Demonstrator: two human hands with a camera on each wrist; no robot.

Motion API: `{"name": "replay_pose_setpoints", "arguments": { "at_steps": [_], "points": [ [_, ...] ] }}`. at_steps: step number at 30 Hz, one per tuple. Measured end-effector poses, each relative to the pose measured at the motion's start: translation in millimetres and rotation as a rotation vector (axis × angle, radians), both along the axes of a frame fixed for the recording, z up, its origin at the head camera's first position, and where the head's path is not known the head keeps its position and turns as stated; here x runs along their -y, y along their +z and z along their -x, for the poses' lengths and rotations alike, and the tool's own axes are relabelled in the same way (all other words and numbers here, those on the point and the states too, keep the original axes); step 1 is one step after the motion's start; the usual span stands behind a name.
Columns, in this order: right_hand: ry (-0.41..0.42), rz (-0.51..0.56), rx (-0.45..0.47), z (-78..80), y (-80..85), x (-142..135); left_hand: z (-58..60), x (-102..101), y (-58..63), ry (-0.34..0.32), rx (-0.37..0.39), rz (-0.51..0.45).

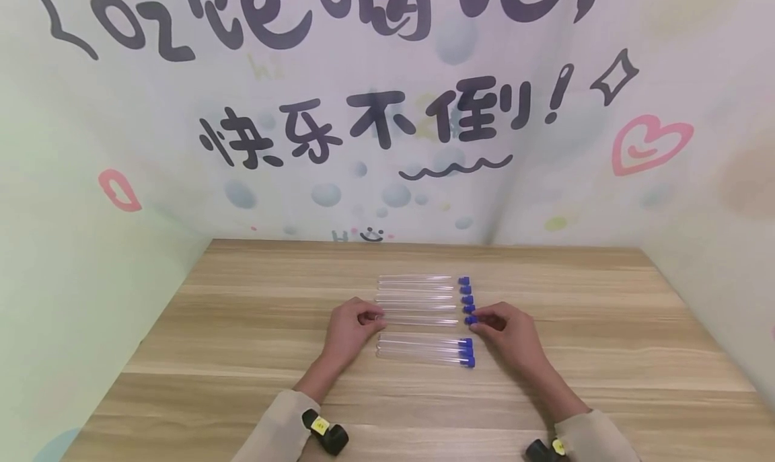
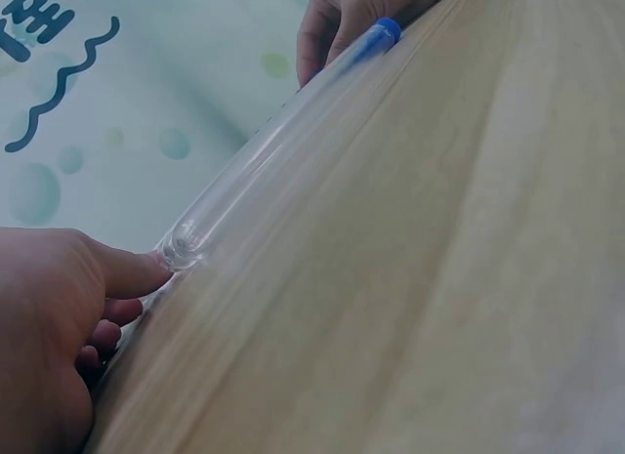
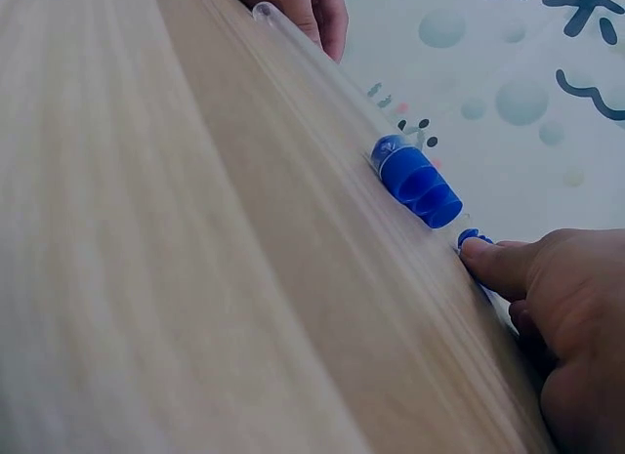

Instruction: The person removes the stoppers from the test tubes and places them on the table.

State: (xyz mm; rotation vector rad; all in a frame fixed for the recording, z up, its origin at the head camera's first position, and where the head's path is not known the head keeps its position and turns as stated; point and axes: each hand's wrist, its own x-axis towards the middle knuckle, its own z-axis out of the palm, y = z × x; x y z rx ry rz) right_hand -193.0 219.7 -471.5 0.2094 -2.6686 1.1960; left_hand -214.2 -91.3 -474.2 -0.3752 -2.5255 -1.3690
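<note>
My left hand (image 1: 351,329) pinches the rounded end of a clear, uncapped test tube (image 1: 420,322) lying on the table. Across from it, my right hand (image 1: 514,334) holds a blue cap (image 1: 470,320) between thumb and fingertips, a small gap from that tube's mouth. Several more uncapped tubes (image 1: 414,298) lie parallel beyond, each with a loose blue cap (image 1: 467,300) off its right end. Nearer to me, three tubes (image 1: 418,349) with blue caps on lie side by side. In the right wrist view, their blue caps (image 3: 415,185) show close to my right thumb.
The wood-grain table (image 1: 254,274) is backed by a white printed sheet (image 1: 290,200) with dark lettering. A pale wall (image 1: 72,280) stands along the left side. Black wrist cameras (image 1: 327,435) are strapped over my light sleeves (image 1: 275,425).
</note>
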Motion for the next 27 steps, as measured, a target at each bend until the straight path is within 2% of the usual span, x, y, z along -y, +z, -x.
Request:
{"name": "replay_pose_setpoints", "arguments": {
  "at_steps": [12, 22, 27],
  "points": [
    [-0.001, 0.010, -0.010, -1.3, 2.8, -1.0, -0.1, -1.8, 3.4, 0.000, 0.009, 0.020],
    [0.007, 0.048, -0.008, -3.8, 5.2, -0.6, -0.7, -0.8, 2.2, -0.008, 0.031, -0.023],
    [-0.014, 0.063, -0.005, -4.7, 5.2, 0.0, -1.3, -0.9, 1.8, -0.004, 0.029, -0.034]
  ]
}}
